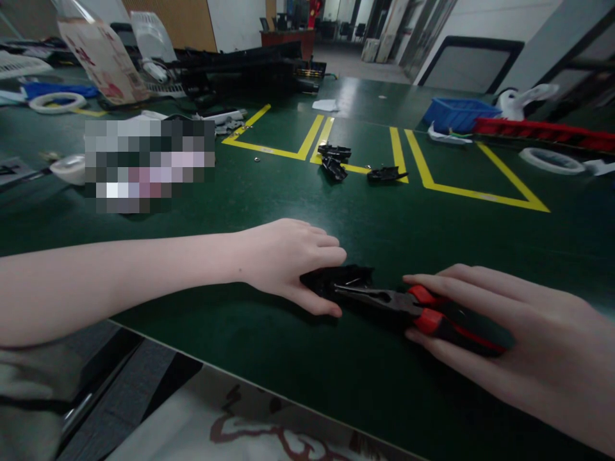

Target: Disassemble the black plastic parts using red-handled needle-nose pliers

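Observation:
My left hand grips a black plastic part between thumb and fingers, low over the green table. My right hand is wrapped round the red and black handles of long-nose pliers. The pliers' jaws point left, and their tips meet the black part close to my left thumb. What exactly the tips pinch is too dark to make out. Farther off lie similar black plastic parts, by the yellow tape lines.
Yellow tape marks out areas on the table. Toward the back right stand a blue bin and a long red rack. A tape roll lies on the right. A plastic bag and dark panels occupy the back left.

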`<state>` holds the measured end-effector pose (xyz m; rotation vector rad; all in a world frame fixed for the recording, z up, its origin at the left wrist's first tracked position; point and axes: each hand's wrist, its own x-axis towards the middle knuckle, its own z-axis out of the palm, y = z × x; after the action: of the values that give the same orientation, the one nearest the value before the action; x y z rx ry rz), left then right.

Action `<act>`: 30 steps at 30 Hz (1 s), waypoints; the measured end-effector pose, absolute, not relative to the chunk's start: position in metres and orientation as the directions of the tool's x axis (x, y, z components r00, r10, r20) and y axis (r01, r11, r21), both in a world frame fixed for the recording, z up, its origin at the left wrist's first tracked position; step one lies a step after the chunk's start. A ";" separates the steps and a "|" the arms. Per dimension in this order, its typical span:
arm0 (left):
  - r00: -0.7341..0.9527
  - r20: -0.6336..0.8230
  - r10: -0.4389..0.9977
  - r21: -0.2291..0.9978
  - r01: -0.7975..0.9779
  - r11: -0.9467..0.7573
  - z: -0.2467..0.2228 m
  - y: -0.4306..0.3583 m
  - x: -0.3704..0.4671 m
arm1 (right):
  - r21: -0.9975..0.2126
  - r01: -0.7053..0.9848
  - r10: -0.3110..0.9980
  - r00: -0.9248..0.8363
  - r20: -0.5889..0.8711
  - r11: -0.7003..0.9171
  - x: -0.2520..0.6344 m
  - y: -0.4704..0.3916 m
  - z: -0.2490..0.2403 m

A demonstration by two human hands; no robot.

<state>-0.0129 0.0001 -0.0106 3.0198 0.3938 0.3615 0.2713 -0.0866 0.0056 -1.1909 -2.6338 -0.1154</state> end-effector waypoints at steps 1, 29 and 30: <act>0.940 0.224 0.258 0.090 0.244 -0.966 -0.011 0.000 -0.013 | -0.025 0.750 0.729 -0.633 0.259 0.661 0.272 -0.088 0.006; 0.950 0.236 0.206 -0.040 0.221 -0.974 -0.010 0.000 -0.009 | 0.267 0.754 0.678 -0.656 0.331 0.600 0.274 -0.104 0.004; 0.950 0.235 0.206 -0.038 0.221 -0.975 -0.010 0.001 -0.009 | 0.250 0.766 0.700 -0.643 0.310 0.593 0.276 -0.105 0.003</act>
<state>-0.0087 0.0007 -0.0099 3.1651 0.3463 0.3709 0.2761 -0.1048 0.0033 -1.2277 -2.6400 -0.5425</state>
